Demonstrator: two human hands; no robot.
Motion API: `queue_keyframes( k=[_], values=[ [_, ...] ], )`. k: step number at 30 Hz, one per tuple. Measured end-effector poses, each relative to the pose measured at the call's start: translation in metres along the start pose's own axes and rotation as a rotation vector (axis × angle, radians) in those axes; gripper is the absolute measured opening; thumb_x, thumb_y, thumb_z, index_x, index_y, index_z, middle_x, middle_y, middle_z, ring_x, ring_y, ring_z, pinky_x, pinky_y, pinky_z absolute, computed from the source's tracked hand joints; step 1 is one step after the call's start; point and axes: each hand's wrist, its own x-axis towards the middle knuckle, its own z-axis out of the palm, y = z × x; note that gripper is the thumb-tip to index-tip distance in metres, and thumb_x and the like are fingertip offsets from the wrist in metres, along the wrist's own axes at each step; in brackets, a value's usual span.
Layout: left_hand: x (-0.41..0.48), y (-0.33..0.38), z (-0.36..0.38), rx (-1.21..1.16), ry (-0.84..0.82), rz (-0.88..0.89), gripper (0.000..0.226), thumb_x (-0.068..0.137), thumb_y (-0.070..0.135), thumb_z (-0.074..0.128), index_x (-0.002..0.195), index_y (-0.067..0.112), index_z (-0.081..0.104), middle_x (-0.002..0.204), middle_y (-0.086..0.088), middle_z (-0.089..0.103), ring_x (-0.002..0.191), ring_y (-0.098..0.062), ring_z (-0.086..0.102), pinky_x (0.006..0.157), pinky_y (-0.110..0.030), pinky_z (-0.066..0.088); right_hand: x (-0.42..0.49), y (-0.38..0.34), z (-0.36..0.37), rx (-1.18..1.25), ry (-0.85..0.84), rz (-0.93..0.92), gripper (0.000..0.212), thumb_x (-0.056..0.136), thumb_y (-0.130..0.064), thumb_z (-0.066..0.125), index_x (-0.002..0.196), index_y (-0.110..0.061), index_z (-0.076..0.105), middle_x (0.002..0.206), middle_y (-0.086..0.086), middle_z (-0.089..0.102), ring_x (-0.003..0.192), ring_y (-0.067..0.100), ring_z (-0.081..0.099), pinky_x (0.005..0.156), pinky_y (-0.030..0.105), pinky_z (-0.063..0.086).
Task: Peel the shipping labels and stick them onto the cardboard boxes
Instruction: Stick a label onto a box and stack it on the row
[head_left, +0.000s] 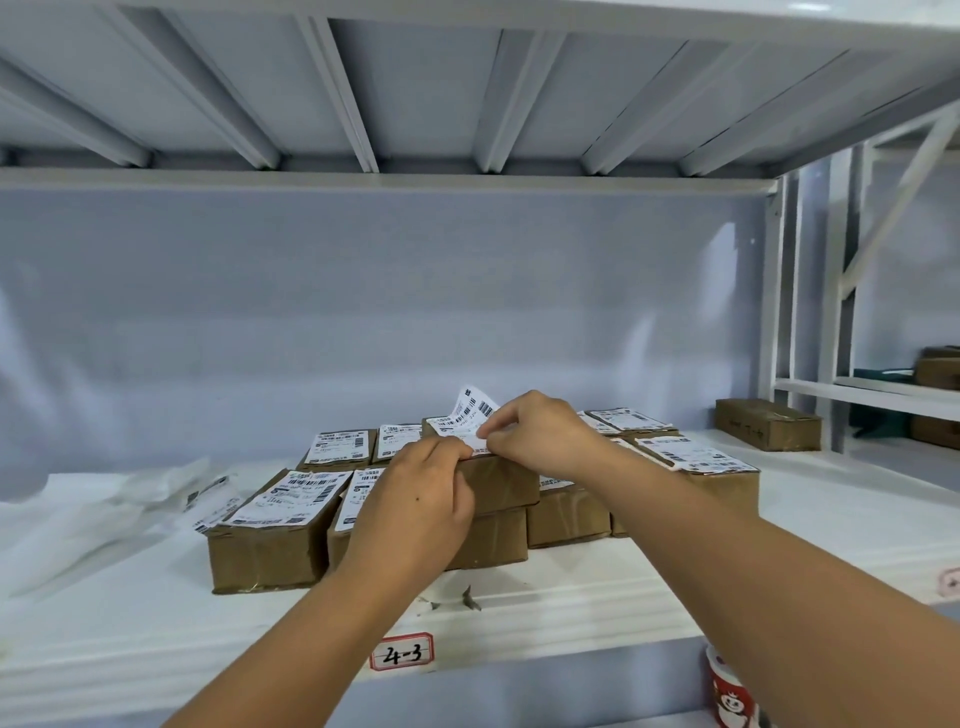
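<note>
Head view: both hands' grips pinch label (475, 410) atop box (501, 480).

White metal shelving (156, 613) stands against a pale bluish wall (363, 312), another ribbed shelf (415, 88) overhead.

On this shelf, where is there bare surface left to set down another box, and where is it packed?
Free: the shelf strip between the labelled boxes and the front edge with the 4-3 tag; also the right side, between the cluster and the lone unlabelled box. Crowded: the centre, where both hands work, and the left, littered with backing sheets.
</note>
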Motion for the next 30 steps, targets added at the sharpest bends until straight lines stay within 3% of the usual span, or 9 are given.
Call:
queue_keyframes(
  k=[4, 9, 14, 18, 20, 22, 24, 27, 30],
  values=[
    [0.0, 0.002, -0.002, -0.007, 0.005, -0.014, 0.022, 0.09, 0.012, 0.051, 0.109, 0.013, 0.06, 0.105, -0.004, 0.06, 0.098, -0.019, 0.053, 0.076, -0.022, 0.035, 0.002, 0.011, 0.005, 0.143, 0.002, 0.009, 0.022, 0.088, -0.022, 0.056, 0.097, -0.022, 0.076, 0.091, -0.007, 0.066, 0.066, 0.003, 0.052, 0.058, 0.02, 0.04],
    [-0.001, 0.002, -0.004, -0.066, 0.015, -0.032, 0.013, 0.09, 0.018, 0.053, 0.1, 0.013, 0.059, 0.1, 0.0, 0.06, 0.096, -0.016, 0.051, 0.078, -0.025, 0.038, -0.002, 0.027, 0.009, 0.504, -0.088, 0.082, 0.023, 0.089, -0.019, 0.059, 0.104, -0.026, 0.074, 0.104, -0.014, 0.07, 0.081, -0.003, 0.06, 0.056, 0.006, 0.042],
    [0.014, -0.001, -0.01, -0.174, -0.004, -0.083, 0.02, 0.093, 0.024, 0.051, 0.078, 0.011, 0.058, 0.078, -0.002, 0.061, 0.074, -0.016, 0.052, 0.063, -0.025, 0.034, -0.002, 0.035, 0.016, 0.575, -0.047, 0.051, 0.026, 0.092, -0.016, 0.056, 0.112, -0.02, 0.071, 0.115, -0.01, 0.065, 0.1, -0.002, 0.058, 0.073, 0.0, 0.041],
    [0.041, -0.009, -0.016, -0.251, -0.237, -0.165, 0.029, 0.095, 0.035, 0.046, 0.084, 0.022, 0.07, 0.074, -0.005, 0.067, 0.049, -0.005, 0.047, 0.048, -0.017, 0.031, -0.002, 0.038, 0.017, 0.601, -0.047, 0.064, 0.031, 0.092, -0.019, 0.055, 0.121, -0.022, 0.066, 0.118, -0.012, 0.06, 0.108, 0.001, 0.054, 0.079, 0.004, 0.039],
    [0.051, -0.015, -0.017, -0.234, -0.399, -0.168, 0.029, 0.097, 0.038, 0.043, 0.097, 0.03, 0.071, 0.087, 0.003, 0.069, 0.061, 0.005, 0.054, 0.06, -0.019, 0.041, -0.001, 0.038, 0.018, 0.604, -0.047, 0.067, 0.031, 0.091, -0.02, 0.057, 0.121, -0.023, 0.066, 0.118, -0.012, 0.06, 0.11, 0.001, 0.054, 0.082, 0.008, 0.039],
    [0.061, -0.023, -0.014, -0.251, -0.482, -0.207, 0.028, 0.096, 0.04, 0.045, 0.101, 0.033, 0.071, 0.104, 0.001, 0.07, 0.092, -0.013, 0.063, 0.082, -0.032, 0.047, -0.001, 0.037, 0.017, 0.593, -0.055, 0.073, 0.032, 0.09, -0.022, 0.058, 0.121, -0.024, 0.065, 0.117, -0.014, 0.06, 0.111, 0.002, 0.054, 0.082, 0.009, 0.039],
    [0.068, -0.032, -0.012, -0.278, -0.535, -0.246, 0.024, 0.093, 0.042, 0.05, 0.099, 0.035, 0.072, 0.106, 0.002, 0.07, 0.101, -0.021, 0.062, 0.091, -0.039, 0.046, -0.001, 0.037, 0.017, 0.593, -0.062, 0.079, 0.032, 0.09, -0.023, 0.059, 0.121, -0.025, 0.065, 0.116, -0.016, 0.06, 0.111, 0.001, 0.053, 0.081, 0.008, 0.039],
    [0.078, -0.039, -0.009, -0.249, -0.635, -0.249, 0.027, 0.093, 0.042, 0.05, 0.094, 0.025, 0.072, 0.093, 0.012, 0.061, 0.088, -0.011, 0.054, 0.083, -0.03, 0.041, -0.001, 0.038, 0.019, 0.612, -0.063, 0.082, 0.031, 0.089, -0.025, 0.059, 0.12, -0.029, 0.066, 0.119, -0.015, 0.061, 0.108, -0.001, 0.055, 0.081, 0.012, 0.04],
    [0.088, -0.031, -0.006, -0.019, -0.772, -0.177, 0.026, 0.098, 0.037, 0.037, 0.095, 0.023, 0.058, 0.097, 0.0, 0.051, 0.087, -0.014, 0.042, 0.078, -0.03, 0.032, -0.002, 0.039, 0.02, 0.618, -0.07, 0.08, 0.033, 0.09, -0.025, 0.058, 0.123, -0.03, 0.062, 0.123, -0.013, 0.059, 0.107, -0.001, 0.054, 0.081, 0.013, 0.041]
  ],
)
